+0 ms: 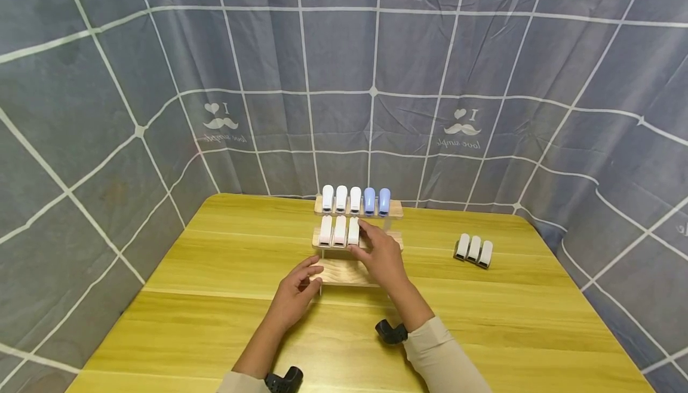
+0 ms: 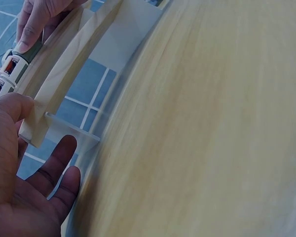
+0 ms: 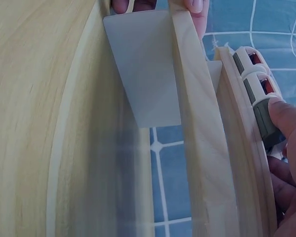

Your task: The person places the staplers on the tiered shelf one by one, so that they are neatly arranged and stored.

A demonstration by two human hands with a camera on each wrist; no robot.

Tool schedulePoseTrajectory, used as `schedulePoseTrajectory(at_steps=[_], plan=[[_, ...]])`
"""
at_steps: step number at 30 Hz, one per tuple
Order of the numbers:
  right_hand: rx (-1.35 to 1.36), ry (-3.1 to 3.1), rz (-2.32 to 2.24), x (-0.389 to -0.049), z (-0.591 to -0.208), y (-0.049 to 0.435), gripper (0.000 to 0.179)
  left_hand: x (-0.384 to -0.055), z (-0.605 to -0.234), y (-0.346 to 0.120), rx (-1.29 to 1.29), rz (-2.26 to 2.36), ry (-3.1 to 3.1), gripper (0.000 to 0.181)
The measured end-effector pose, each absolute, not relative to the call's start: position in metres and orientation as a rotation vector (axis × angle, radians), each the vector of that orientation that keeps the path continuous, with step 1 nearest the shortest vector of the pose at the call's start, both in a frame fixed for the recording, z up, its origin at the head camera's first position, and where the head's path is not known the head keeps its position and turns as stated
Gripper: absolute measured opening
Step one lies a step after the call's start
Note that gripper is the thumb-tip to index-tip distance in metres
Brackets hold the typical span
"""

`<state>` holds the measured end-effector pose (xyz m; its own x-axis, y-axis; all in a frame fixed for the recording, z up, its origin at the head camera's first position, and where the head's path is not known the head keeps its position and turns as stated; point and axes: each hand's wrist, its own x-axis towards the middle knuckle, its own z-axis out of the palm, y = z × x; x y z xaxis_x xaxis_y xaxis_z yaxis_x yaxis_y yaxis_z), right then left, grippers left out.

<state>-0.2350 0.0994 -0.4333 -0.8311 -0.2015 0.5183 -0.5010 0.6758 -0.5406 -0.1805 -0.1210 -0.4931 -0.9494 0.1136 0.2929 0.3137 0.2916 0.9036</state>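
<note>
A three-tier wooden rack (image 1: 335,269) with clear supports stands on the table. My right hand (image 1: 383,260) holds the rightmost of three pale pink-and-white mini staplers (image 1: 352,231) in the middle row, its thumb (image 3: 286,116) against the dark base. The other two pale staplers (image 1: 332,230) stand to the left of it. At the left end of the lowest shelf, my left hand (image 1: 292,293) grips the board's edge between its digits, while other fingers (image 2: 59,160) are spread below it. On the top shelf are three white staplers (image 1: 341,199) and two blue ones (image 1: 377,201).
Three more white staplers (image 1: 473,249) stand together on the table to the right of the rack. The yellow wood-grain table (image 1: 215,297) reaches back to a grey-blue curtain (image 1: 344,124) with white grid lines.
</note>
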Motion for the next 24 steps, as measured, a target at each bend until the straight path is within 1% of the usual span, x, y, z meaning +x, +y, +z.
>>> schedulePoseTrajectory(at_steps=[2,6,9,13,24], plan=[[0.544,-2.467,0.952,-0.235,-0.434,0.099,0.063,-0.179,-0.492,-0.120,-0.386,-1.737,-2.372,0.023],[0.541,-2.458,0.928,-0.236,-0.435,0.099,0.063,-0.169,-0.474,-0.116,-0.365,-1.740,-2.384,0.023],[0.541,-2.451,0.920,-0.236,-0.436,0.099,0.062,-0.170,-0.474,-0.116,-0.363,-1.739,-2.387,0.024],[0.543,-2.448,0.912,-0.236,-0.435,0.098,0.062,-0.179,-0.493,-0.120,-0.384,-1.737,-2.380,0.024],[0.543,-2.448,0.911,-0.236,-0.436,0.099,0.062,-0.180,-0.493,-0.122,-0.391,-1.742,-2.394,0.024]])
